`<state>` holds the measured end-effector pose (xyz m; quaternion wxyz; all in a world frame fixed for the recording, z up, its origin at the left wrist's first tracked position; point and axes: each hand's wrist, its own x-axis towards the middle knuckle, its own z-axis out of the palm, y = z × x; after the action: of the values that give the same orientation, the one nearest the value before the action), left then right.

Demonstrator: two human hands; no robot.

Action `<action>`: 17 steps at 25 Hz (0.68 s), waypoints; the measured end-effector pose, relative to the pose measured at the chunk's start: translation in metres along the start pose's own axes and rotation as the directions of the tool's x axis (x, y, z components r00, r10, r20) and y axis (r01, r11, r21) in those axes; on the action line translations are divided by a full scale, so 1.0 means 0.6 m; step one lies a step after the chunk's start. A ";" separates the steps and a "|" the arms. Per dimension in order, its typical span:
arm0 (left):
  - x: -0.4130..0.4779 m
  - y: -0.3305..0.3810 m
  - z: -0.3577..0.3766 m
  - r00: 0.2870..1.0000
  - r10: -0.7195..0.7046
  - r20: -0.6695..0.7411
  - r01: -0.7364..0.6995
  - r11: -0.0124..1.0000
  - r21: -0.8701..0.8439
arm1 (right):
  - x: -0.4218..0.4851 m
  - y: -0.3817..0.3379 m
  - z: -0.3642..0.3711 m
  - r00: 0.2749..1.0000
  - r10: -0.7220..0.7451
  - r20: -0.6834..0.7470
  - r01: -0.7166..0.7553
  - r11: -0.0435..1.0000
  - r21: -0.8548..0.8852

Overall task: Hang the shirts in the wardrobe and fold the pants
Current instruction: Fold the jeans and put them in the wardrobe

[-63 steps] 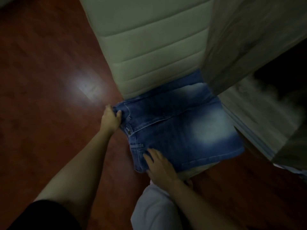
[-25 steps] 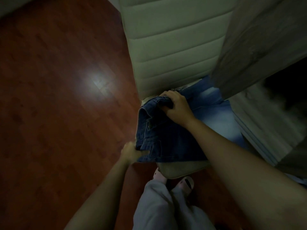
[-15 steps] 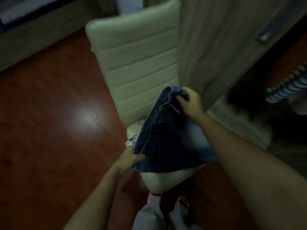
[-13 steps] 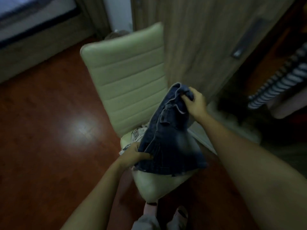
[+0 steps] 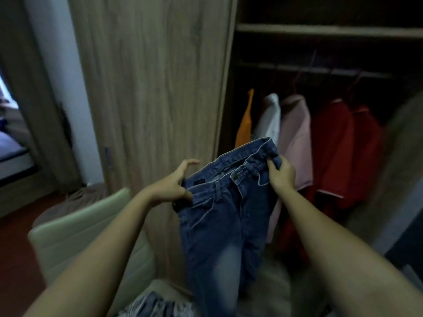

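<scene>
A pair of blue jeans (image 5: 219,225) hangs by its waistband in front of the open wardrobe (image 5: 320,30), legs dangling down to the bottom of the view. My left hand (image 5: 174,186) pinches the left end of the waistband with thumb and lower fingers, while its index finger sticks out straight. My right hand (image 5: 281,175) grips the right end of the waistband. Inside the wardrobe, an orange shirt (image 5: 245,124), a white shirt (image 5: 270,120), a pink shirt (image 5: 297,138) and red shirts (image 5: 343,152) hang on a rail (image 5: 320,70).
A shut wooden wardrobe door (image 5: 155,88) stands straight ahead. A cream padded chair (image 5: 77,229) is at lower left, with a patterned garment (image 5: 155,303) on its seat. A pale fluffy rug (image 5: 274,282) lies below the wardrobe. Red-brown wooden floor (image 5: 13,259) at left.
The jeans were lifted off the chair seat and now hang unfolded by the waistband. My view rose from the chair to the open wardrobe. Both hands moved to the waistband ends.
</scene>
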<state>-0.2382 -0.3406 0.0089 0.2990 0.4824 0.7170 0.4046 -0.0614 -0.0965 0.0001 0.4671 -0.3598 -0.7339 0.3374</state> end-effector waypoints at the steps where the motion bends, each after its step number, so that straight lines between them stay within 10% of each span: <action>1: 0.016 0.045 -0.020 0.995 0.096 -0.032 -0.087 0.974 0.208 | 0.017 -0.021 -0.040 1.000 -0.023 -0.019 0.023 1.000 -0.003; 4: 0.046 0.146 -0.054 0.933 0.327 -0.149 -0.148 0.728 0.670 | 0.063 -0.078 -0.142 0.991 -0.120 -0.067 0.119 0.993 -0.018; 10: 0.076 0.214 -0.015 0.830 0.546 -0.112 -0.321 0.633 0.705 | 0.100 -0.131 -0.282 0.965 -0.261 -0.025 0.254 0.954 -0.161; 13: 0.089 0.264 0.005 0.707 0.699 -0.108 -0.380 0.504 0.776 | 0.105 -0.109 -0.327 0.981 -0.195 0.011 0.194 0.980 0.038; 17: 0.127 0.291 0.022 0.706 0.579 -0.408 -0.351 0.786 0.508 | 0.115 -0.110 -0.397 0.981 -0.122 0.149 0.083 0.966 0.245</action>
<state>-0.1757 -0.2290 0.1513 -0.1348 0.5652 0.6880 0.4349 0.1247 -0.0345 0.1655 0.4620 -0.2339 -0.7416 0.4264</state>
